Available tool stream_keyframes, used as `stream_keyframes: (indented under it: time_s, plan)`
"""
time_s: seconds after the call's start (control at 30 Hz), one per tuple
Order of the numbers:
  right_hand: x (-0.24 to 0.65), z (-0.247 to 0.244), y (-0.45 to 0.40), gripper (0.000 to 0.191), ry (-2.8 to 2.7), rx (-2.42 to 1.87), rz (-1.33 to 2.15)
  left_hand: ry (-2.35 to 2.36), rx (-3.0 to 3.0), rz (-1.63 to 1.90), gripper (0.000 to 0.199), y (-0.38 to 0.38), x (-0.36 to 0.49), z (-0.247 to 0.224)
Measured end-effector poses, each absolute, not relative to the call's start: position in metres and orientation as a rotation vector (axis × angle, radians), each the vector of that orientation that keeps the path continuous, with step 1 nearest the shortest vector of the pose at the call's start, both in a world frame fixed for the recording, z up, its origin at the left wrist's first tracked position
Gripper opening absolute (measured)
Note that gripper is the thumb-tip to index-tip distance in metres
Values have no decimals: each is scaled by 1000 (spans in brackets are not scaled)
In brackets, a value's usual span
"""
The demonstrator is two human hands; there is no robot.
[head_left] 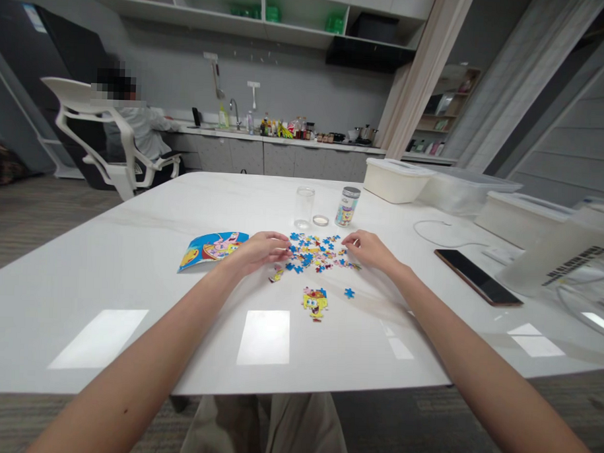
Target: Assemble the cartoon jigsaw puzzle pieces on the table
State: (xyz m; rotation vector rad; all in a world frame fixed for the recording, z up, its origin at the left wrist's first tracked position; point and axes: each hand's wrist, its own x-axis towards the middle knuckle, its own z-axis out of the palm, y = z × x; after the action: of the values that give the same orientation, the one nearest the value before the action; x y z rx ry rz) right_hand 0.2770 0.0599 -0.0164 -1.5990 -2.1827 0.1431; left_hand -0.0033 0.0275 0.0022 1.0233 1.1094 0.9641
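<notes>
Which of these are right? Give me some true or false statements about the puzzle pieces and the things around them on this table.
1. The left hand is at the left side of the loose pieces. True.
2. The single blue piece lies left of the joined pieces. False: it lies to their right.
3. The joined pieces are nearer the person than the loose pieces. True.
4. The clear jar lies on its side. False: it stands upright.

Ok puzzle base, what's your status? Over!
Left hand and right hand flanking loose puzzle pieces. Yellow-faced section joined, nearer the body. Clear jar and printed canister beyond, seemingly not blocking.
</notes>
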Motion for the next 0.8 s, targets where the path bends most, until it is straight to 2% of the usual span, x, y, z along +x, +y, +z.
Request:
stream_keyframes:
  time_s: [0.17,0.37,0.8]
  plan:
    - [275,-15,57,23,-2182,-1632,177,1096,1015,992,27,26,-2,4]
    - [274,-15,57,25,-2192,-1632,197,1108,1003,979,13,25,-1,6]
    - [273,-14,56,25,-2227,-1674,226,1157,1048,893,11,22,0,10]
